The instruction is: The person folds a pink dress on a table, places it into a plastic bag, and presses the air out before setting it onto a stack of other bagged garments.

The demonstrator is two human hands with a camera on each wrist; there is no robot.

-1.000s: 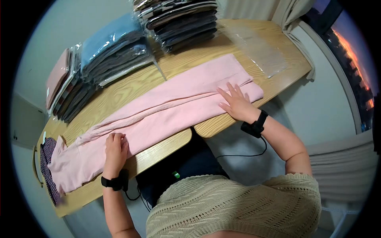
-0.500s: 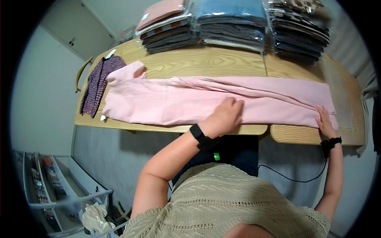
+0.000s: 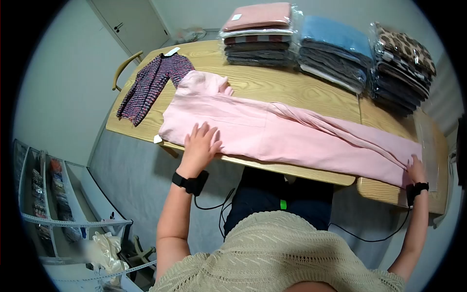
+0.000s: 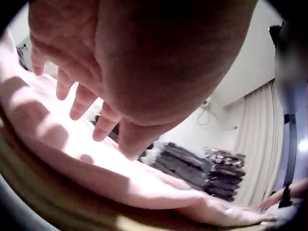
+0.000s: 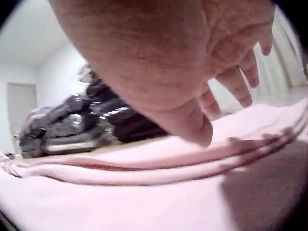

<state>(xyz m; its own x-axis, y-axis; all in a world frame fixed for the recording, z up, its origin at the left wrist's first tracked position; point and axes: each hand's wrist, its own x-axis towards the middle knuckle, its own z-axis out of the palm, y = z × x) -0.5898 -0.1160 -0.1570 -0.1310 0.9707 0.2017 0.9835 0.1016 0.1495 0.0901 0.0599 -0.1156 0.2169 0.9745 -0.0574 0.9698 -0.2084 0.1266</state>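
A long pink garment (image 3: 296, 141), folded into a lengthwise strip, lies across the wooden table (image 3: 265, 83). Raised folds run along its far side toward the right end. My left hand (image 3: 198, 148) is over its left part at the near edge, fingers spread. The left wrist view shows those fingertips right at the pink cloth (image 4: 72, 168), casting shadows on it. At the garment's far right end is my right hand (image 3: 416, 171). Its fingers (image 5: 233, 86) are extended and parted, close over the cloth in the right wrist view, and it grips nothing.
A dark patterned knit garment (image 3: 155, 82) with a white tag lies at the table's left end. Along the back stand bagged stacks of folded clothes, topped pink (image 3: 258, 17), blue (image 3: 335, 36) and leopard print (image 3: 406, 48). A clear plastic bag (image 3: 428, 146) lies far right.
The head view has turned toward the left. My left hand has slid from the garment's middle to its left part, its fingers now spread. My right hand stays at the right end.
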